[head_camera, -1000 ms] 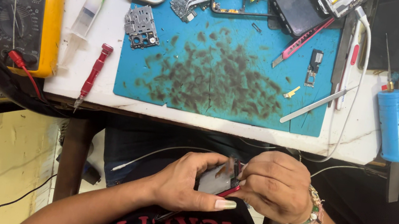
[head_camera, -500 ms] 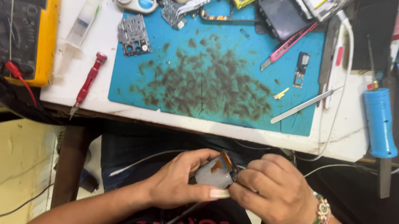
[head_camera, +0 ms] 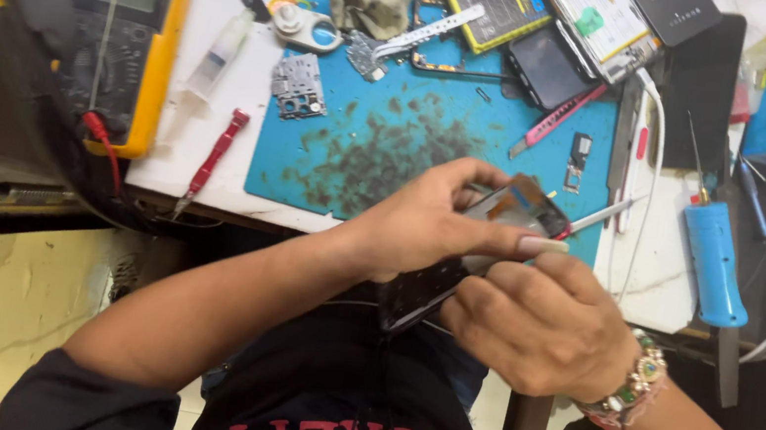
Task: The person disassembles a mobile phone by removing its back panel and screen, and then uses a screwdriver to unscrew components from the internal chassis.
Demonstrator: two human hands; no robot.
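Left hand point(head_camera: 422, 221) grips the opened phone point(head_camera: 478, 248), tilted above the front edge of the table point(head_camera: 209, 171), over the blue mat point(head_camera: 363, 142). Right hand point(head_camera: 537, 327) is clenched just below it, touching the phone; a thin tool point(head_camera: 598, 215) pokes out beside them.

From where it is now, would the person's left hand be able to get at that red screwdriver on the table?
Probably yes. The red screwdriver lies in the open near the table's front edge, with nothing between it and the left hand. But that hand is holding the phone, so it would have to let go first.
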